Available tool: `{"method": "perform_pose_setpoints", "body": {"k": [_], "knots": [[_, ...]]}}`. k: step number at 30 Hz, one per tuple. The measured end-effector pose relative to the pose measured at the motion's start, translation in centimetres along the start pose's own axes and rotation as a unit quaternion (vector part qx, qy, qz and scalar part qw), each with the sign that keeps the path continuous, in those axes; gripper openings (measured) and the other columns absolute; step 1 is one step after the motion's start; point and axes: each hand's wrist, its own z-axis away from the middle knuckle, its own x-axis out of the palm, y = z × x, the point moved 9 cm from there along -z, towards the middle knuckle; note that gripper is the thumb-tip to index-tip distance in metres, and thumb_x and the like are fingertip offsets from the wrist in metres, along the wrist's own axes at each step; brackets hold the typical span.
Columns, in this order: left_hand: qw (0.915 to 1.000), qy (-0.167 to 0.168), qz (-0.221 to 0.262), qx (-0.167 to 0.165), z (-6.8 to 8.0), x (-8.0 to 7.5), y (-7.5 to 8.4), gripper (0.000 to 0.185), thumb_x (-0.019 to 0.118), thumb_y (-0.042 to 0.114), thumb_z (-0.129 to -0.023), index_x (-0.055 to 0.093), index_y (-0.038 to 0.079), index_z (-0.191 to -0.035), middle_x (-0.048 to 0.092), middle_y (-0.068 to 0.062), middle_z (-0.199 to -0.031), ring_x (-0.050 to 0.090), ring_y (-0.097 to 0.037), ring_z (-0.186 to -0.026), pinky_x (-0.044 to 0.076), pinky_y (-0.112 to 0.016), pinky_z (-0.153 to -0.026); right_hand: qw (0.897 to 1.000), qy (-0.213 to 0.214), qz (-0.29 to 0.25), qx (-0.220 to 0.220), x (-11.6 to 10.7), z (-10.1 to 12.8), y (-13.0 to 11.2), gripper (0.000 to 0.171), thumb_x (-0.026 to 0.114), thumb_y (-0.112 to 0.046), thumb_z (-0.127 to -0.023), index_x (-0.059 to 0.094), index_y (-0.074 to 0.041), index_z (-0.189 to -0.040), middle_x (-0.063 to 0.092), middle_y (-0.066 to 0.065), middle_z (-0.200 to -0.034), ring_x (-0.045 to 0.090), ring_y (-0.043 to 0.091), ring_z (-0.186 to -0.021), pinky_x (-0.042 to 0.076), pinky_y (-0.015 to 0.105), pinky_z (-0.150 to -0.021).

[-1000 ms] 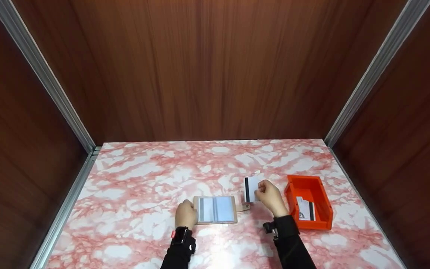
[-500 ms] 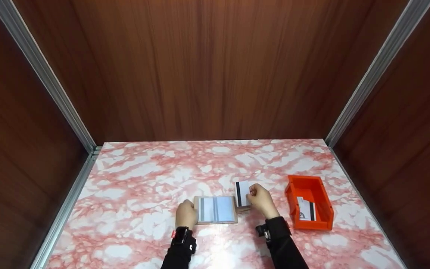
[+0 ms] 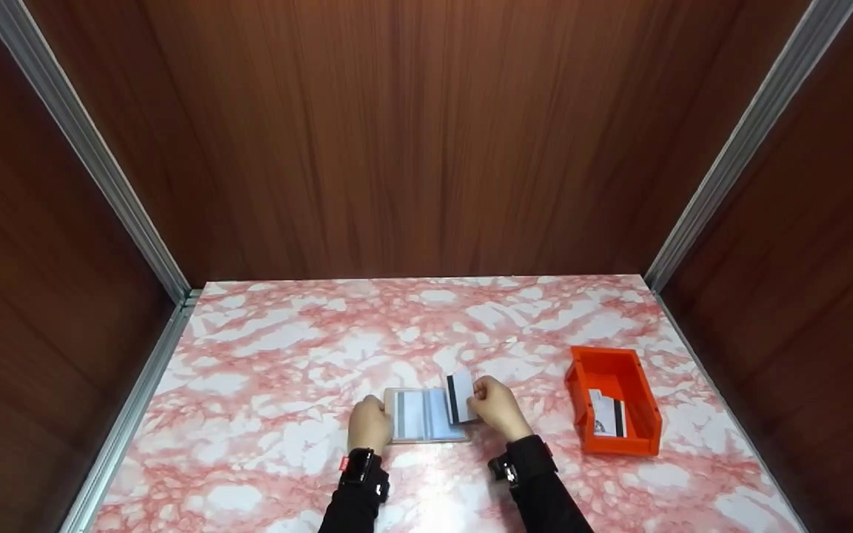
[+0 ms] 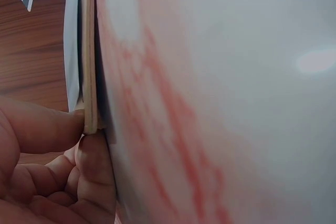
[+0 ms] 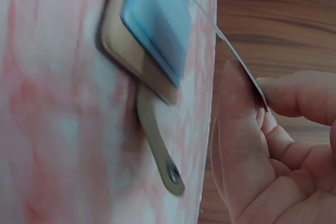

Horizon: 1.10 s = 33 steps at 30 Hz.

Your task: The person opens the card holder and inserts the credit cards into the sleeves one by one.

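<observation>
A tan card holder [image 3: 389, 400] lies spread on the table, its clear plastic sleeves [image 3: 412, 414] facing up. My left hand [image 3: 369, 423] pinches its left edge between thumb and fingers, as the left wrist view also shows. Between thumb and fingertips, my right hand [image 3: 499, 407] holds a white card [image 3: 462, 396] with a black stripe. That card is tilted over the right part of the holder; whether it touches the sleeves I cannot tell. In the right wrist view the holder's strap [image 5: 157, 148] with a metal snap sticks out below the blue-looking sleeves [image 5: 160, 24].
An orange bin [image 3: 623, 377] stands on the right side of the table, with white striped cards [image 3: 607, 414] inside it. The red-and-white marbled table [image 3: 286, 355] is bounded by dark wood panels [image 3: 397, 148] at the back and sides.
My right hand has carried the card leftward and a little nearer, from right of the card holder to over its right part. The left hand and the holder have stayed in place.
</observation>
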Motion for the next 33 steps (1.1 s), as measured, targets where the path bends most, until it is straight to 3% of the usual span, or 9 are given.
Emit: {"method": "perform_pose_setpoints", "body": {"k": [6,24,28,31,33], "knots": [[1.0,0.003,0.003,0.001,0.1,-0.1,-0.1,0.005,0.063,-0.005,-0.075,0.06,-0.001,-0.076,0.061,-0.015,-0.071,0.063,-0.037,-0.071,0.05,-0.048,-0.07,1.0,-0.011,-0.008,-0.015,1.4,0.2,-0.6,0.013,0.065,0.002,-0.077,0.055,-0.001,-0.084,0.053,0.0,-0.074,0.049,0.015,-0.069,0.046,0.032,-0.065],[1.0,-0.007,-0.001,-0.006,0.0,-0.1,0.2,0.007,0.064,-0.006,-0.076,0.063,-0.002,-0.081,0.064,-0.016,-0.075,0.064,-0.038,-0.075,0.051,-0.049,-0.074,0.999,-0.047,-0.013,0.023,4.0,0.3,-0.5,0.011,0.064,-0.002,-0.077,0.056,-0.003,-0.085,0.052,-0.002,-0.071,0.051,0.012,-0.062,0.044,0.029,-0.062],[1.0,-0.003,0.001,-0.002,0.0,-0.1,0.1,0.006,0.063,-0.006,-0.076,0.062,-0.002,-0.08,0.063,-0.016,-0.074,0.064,-0.037,-0.074,0.051,-0.049,-0.072,0.999,-0.037,0.007,0.021,4.1,0.3,-0.5,0.012,0.066,-0.005,-0.076,0.057,-0.005,-0.084,0.053,-0.003,-0.072,0.051,0.013,-0.066,0.043,0.039,-0.074],[1.0,0.0,0.002,0.001,0.0,-0.1,0.0,0.006,0.063,-0.005,-0.075,0.062,-0.002,-0.08,0.063,-0.016,-0.074,0.063,-0.037,-0.073,0.051,-0.049,-0.071,0.999,-0.033,0.024,0.029,4.3,0.3,-0.5,0.013,0.067,-0.008,-0.077,0.057,-0.008,-0.084,0.054,-0.005,-0.072,0.051,0.014,-0.069,0.035,0.052,-0.084],[1.0,-0.001,0.001,-0.002,0.0,0.1,-0.1,0.005,0.063,-0.005,-0.075,0.062,-0.002,-0.079,0.063,-0.016,-0.074,0.063,-0.037,-0.074,0.051,-0.049,-0.072,0.998,-0.03,0.037,0.035,4.4,0.2,-0.5,0.014,0.068,-0.01,-0.076,0.056,-0.01,-0.083,0.053,-0.006,-0.072,0.051,0.014,-0.07,0.03,0.056,-0.085]]}}
